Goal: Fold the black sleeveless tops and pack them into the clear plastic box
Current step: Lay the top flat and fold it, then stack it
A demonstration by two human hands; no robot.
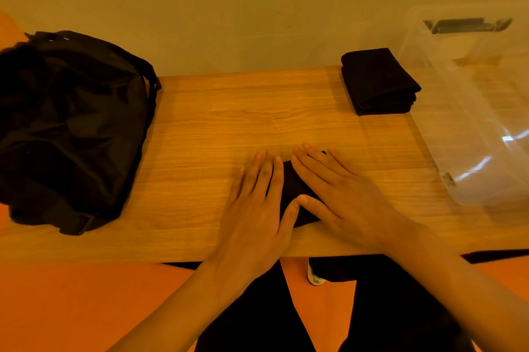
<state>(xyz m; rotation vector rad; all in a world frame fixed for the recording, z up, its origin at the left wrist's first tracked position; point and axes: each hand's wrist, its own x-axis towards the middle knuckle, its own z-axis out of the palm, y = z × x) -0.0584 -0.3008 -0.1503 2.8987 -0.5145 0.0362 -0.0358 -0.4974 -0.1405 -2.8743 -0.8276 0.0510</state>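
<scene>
A small folded black top (294, 188) lies on the wooden table (217, 122) near its front edge. My left hand (254, 208) and my right hand (340, 194) press flat on it with straight fingers, covering most of it. A pile of folded black tops (378, 79) sits at the back right of the table. Right of that pile stands the clear plastic box (475, 111), with no tops visible in it.
A black bag (71, 122) with straps fills the left end of the table, holding dark fabric. A plain wall runs behind the table. Below the front edge are my dark trouser legs and an orange floor (86, 303).
</scene>
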